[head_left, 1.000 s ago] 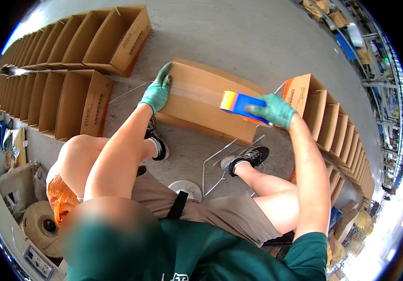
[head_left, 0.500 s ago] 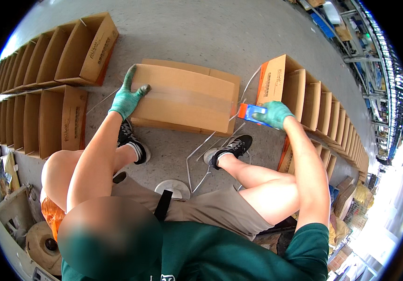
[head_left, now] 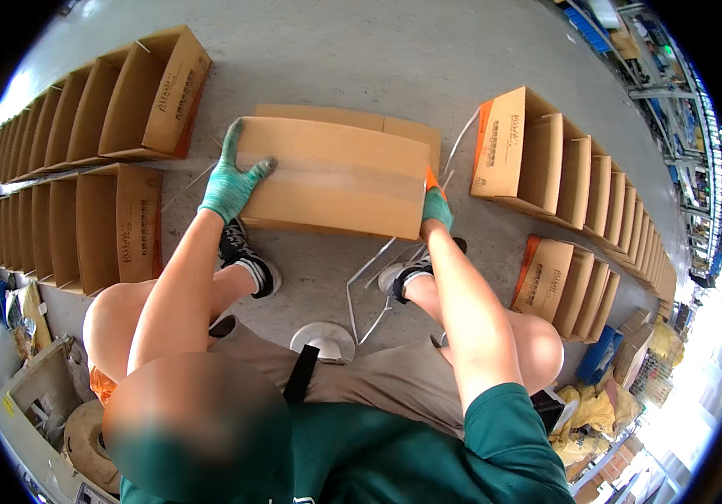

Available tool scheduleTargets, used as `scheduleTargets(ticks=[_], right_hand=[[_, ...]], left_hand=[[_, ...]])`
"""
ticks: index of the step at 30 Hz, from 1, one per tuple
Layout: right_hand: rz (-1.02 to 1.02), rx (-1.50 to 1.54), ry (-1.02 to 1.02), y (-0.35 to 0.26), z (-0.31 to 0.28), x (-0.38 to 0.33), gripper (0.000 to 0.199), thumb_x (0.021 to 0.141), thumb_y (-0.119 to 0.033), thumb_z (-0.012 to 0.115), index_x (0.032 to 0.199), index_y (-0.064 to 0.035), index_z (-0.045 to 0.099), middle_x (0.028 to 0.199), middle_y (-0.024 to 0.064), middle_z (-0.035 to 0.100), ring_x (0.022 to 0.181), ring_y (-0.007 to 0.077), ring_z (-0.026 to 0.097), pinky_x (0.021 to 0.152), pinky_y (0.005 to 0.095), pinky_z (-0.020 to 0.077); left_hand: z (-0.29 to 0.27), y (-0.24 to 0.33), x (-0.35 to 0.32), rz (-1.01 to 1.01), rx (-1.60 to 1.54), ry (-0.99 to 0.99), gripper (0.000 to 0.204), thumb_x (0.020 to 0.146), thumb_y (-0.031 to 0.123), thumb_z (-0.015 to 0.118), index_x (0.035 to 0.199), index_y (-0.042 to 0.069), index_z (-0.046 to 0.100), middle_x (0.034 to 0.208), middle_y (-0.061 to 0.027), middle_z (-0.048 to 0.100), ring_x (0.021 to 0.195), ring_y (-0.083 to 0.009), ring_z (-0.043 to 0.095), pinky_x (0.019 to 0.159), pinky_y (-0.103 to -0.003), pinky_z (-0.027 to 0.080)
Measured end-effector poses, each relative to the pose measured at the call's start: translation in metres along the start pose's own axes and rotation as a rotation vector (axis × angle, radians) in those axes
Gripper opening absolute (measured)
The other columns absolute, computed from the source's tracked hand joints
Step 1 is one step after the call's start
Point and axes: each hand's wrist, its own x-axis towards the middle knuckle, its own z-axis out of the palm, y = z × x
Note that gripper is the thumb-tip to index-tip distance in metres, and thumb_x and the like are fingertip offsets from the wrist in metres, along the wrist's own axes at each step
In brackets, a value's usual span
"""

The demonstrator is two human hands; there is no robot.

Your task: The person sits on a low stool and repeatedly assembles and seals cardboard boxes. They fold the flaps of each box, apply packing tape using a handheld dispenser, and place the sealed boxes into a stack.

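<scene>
- A closed brown cardboard box (head_left: 336, 181) with a strip of clear tape along its top sits on the grey concrete floor (head_left: 361, 59), in the upper middle of the frame, right in front of the seated person's knees.
- The left hand (head_left: 231, 181), in a green knitted glove, lies flat on the left end of the box. Its fingers are spread wide and the thumb points across the top, so it looks like it is pressing down to keep the box from sliding.
- The right hand (head_left: 436, 208), in the same kind of green glove, is at the right edge of the box, a little lower. Its fingers are curled around a small orange tool (head_left: 431, 179) that touches the box corner. Most of the tool is hidden, so I cannot tell just what it is.
- Rows of open brown cardboard boxes (head_left: 109, 118) stand side by side at the upper left.
- More open boxes with orange edges (head_left: 546, 160) line up on the right. They are close by, likely so they are easy to reach.
- A thin metal wire frame (head_left: 369, 286) lies on the floor between the person's black shoes (head_left: 248, 260), just below the box.
</scene>
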Motion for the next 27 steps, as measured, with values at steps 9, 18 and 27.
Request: scheduleTargets(ticks=[9,18,27], right_hand=[[-0.312,0.01,0.369,-0.093,-0.032,-0.032,0.034,0.094,-0.03,0.061,0.114,-0.0022,0.062,0.113,0.0201,0.064,0.11,0.0343,0.06,0.089,0.0454,0.0491],[-1.065,-0.534,0.312,-0.219,0.082,-0.123,0.058,0.098,-0.048,0.048,0.143,-0.0121,0.048,0.149,0.013,0.045,0.139,0.0374,0.038,0.118,0.0576,0.0223],[-0.791,-0.44,0.242,-0.148,-0.012,-0.077,0.055,0.098,-0.046,0.05,0.142,-0.0119,0.048,0.15,0.0186,0.041,0.139,0.0383,0.037,0.112,0.0506,0.0351]], left_hand=[[-0.009,0.003,-0.006,0.027,0.079,0.032,0.088,0.089,0.035,0.074,0.157,0.03,0.019,0.149,-0.0173,0.046,0.135,-0.0303,0.047,0.113,-0.04,0.039],[-0.002,0.01,-0.001,-0.072,0.164,-0.013,0.08,0.098,0.042,0.058,0.159,0.026,0.008,0.143,-0.0236,0.051,0.13,-0.0373,0.052,0.109,-0.044,0.041],[-0.009,-0.04,0.007,-0.195,0.209,0.062,0.068,0.104,0.055,0.028,0.136,0.0,0.053,0.13,-0.0291,0.058,0.122,-0.0428,0.055,0.102,-0.047,0.042]])
